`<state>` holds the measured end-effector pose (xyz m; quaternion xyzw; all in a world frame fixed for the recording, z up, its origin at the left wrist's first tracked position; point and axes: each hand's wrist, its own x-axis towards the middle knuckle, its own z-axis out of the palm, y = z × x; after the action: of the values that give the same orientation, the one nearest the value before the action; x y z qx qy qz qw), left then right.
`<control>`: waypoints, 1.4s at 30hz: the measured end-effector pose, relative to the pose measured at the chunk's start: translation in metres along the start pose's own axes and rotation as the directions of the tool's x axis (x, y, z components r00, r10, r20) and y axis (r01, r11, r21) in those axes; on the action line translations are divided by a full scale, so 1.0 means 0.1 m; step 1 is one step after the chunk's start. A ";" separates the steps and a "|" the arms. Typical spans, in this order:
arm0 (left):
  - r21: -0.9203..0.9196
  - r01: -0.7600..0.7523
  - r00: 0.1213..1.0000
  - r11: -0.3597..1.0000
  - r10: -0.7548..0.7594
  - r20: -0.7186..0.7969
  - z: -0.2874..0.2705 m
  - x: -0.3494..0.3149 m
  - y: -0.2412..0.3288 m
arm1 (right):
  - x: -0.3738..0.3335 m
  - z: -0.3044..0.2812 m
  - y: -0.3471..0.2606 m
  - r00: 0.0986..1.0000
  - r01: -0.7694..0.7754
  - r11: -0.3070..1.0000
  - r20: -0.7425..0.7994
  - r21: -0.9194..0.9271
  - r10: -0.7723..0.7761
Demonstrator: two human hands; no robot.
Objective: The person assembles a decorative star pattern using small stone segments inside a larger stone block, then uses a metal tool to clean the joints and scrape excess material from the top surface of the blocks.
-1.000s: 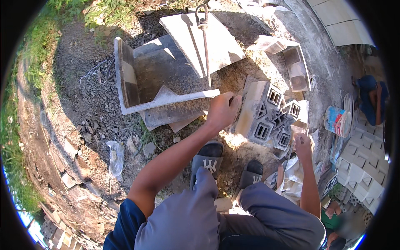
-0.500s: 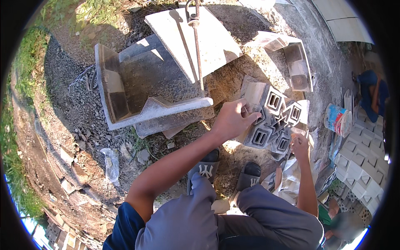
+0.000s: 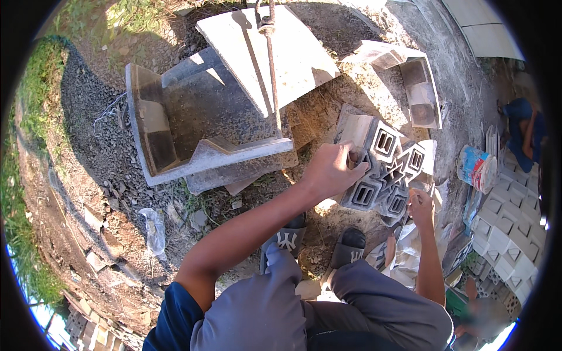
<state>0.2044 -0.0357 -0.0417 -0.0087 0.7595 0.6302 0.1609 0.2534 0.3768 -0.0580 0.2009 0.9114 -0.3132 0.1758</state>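
A grey concrete vent block (image 3: pixel 391 174) with a star-shaped opening in the middle and slotted openings around it is tilted in front of me. My left hand (image 3: pixel 336 169) grips its left edge, thumb and fingers closed on the rim. At the block's lower right side my right hand (image 3: pixel 421 209) is closed round a thin, narrow tool, whose kind I cannot make out. Behind the block lies a rough grey slab-like piece (image 3: pixel 354 126), partly hidden by it.
To the left stands a concrete trough-like form (image 3: pixel 216 155) with a pale board (image 3: pixel 272 55) and metal rod (image 3: pixel 273 76) over it. An angled concrete piece (image 3: pixel 420 90) lies at the back. A paint bucket (image 3: pixel 475 167), stacked pale blocks (image 3: pixel 506 225) and two other people are at right.
The view has shifted slightly. Both hands stay at the block, with the left hand's grip and the right hand's place nearly the same.
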 end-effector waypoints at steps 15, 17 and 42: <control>0.025 0.063 0.997 0.998 -0.064 0.053 -0.04 0.04 0.08 | -0.10 -0.03 -0.28 0.997 -0.069 0.997 0.033 -0.028 0.070; 0.076 0.082 0.995 0.994 -0.086 0.058 -0.03 0.06 0.05 | -0.09 -0.02 -0.27 0.997 -0.076 0.996 0.029 -0.044 0.077; -0.158 0.256 0.960 0.954 -0.270 -0.079 -0.38 -0.22 0.03 | -0.07 -0.05 -0.31 0.999 -0.004 0.989 0.038 -0.147 0.010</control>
<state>0.2157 -0.0754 -0.0275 -0.1530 0.7104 0.6559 0.2042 0.2438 0.3561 -0.0353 0.1847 0.9278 -0.2482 0.2088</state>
